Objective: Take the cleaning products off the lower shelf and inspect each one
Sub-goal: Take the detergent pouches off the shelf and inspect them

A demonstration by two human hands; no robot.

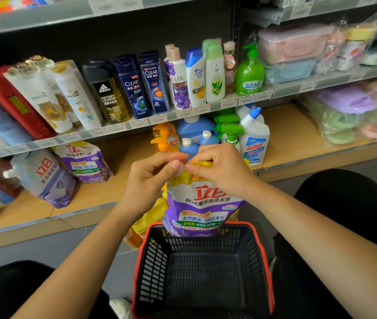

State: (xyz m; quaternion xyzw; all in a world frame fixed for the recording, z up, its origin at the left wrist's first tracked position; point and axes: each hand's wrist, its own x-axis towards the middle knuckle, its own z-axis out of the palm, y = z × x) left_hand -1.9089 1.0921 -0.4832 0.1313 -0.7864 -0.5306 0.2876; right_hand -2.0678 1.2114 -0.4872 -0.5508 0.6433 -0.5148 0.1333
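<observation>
A purple and yellow laundry-liquid pouch [202,209] hangs upright in front of the lower shelf [293,132], above the basket. My left hand [153,178] pinches its white cap at the top left. My right hand [219,171] grips the pouch's yellow top edge. On the lower shelf behind stand an orange bottle [164,137], blue bottles [194,132], a green spray bottle [230,132] and a white toilet cleaner [255,139]. Two more purple pouches [84,162] lean at the shelf's left.
A black basket with a red rim [203,270] sits on the floor under my hands, nothing inside it. Yellow packs [146,222] lie behind it. Shampoo bottles [137,86] fill the shelf above. Wrapped plastic containers [348,111] are at the right. My knees flank the basket.
</observation>
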